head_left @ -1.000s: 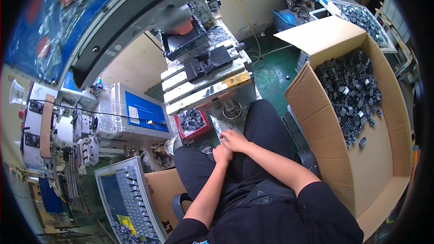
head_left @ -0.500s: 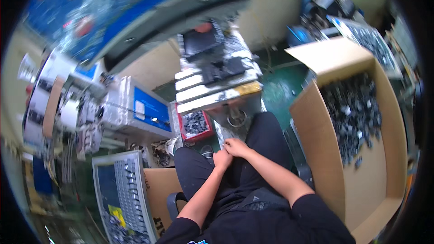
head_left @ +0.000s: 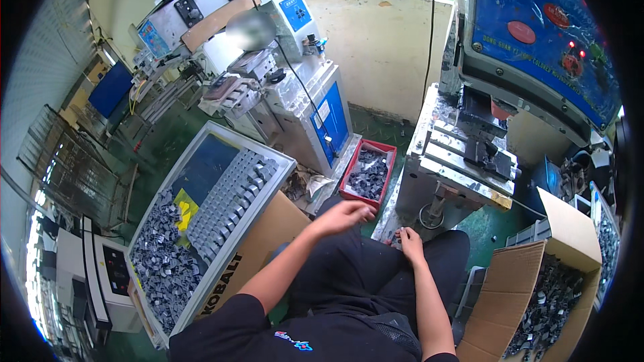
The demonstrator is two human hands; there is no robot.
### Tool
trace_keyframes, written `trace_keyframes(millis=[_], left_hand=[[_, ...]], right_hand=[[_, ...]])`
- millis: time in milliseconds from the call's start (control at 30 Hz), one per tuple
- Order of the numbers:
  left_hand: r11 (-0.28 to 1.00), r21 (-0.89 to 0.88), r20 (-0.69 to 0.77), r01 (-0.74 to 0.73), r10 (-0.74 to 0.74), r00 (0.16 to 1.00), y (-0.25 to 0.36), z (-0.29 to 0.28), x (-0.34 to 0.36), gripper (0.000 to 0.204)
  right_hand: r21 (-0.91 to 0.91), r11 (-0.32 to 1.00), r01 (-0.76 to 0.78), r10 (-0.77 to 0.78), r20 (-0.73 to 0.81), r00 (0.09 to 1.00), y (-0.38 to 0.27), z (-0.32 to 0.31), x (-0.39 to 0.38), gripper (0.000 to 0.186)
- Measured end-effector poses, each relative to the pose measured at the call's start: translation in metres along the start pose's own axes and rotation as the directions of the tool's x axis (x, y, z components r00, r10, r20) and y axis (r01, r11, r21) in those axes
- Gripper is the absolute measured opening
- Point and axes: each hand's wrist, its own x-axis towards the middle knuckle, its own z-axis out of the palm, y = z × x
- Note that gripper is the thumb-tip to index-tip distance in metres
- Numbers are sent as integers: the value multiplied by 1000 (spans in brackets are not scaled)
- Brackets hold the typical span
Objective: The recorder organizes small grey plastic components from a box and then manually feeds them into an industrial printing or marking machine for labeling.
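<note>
My left hand [head_left: 343,217] is raised above my left thigh, its fingers loosely bent and somewhat apart, and no object shows in it. Over my right thigh, my right hand [head_left: 410,244] is closed with fingertips together; whatever they hold is too small to make out. To the left stands a grey-rimmed tray [head_left: 280,161] on a cardboard box. Small dark grey parts [head_left: 161,255] are heaped in it, beside neat rows of similar parts [head_left: 228,201] and a yellow piece [head_left: 186,211]. A red bin [head_left: 388,184] of small dark parts sits on the floor ahead of my hands.
Ahead to the right is a machine with a slotted metal bed [head_left: 446,154], a dark fixture [head_left: 488,156] and a blue panel [head_left: 537,33]. Another grey machine [head_left: 295,104] stands ahead-left. An open cardboard box [head_left: 503,295] of dark parts is at my right.
The view has swung left, bringing the grey-rimmed tray further into the picture. My hands, together before, are now apart: the left has lifted away leftward while the right stays low by my thigh.
</note>
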Motion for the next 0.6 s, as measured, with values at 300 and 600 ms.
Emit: trace_keyframes(millis=[300,600], left_hand=[[983,-105,-557,-149,67,828,63,-49,-33,28],[974,119,-785,-194,212,582,90,-124,-79,29]], right_hand=[[-43,995,-86,88,31,996,-32,1,-18,28],[-246,969,2,31,131,991,-38,0,-22,23]])
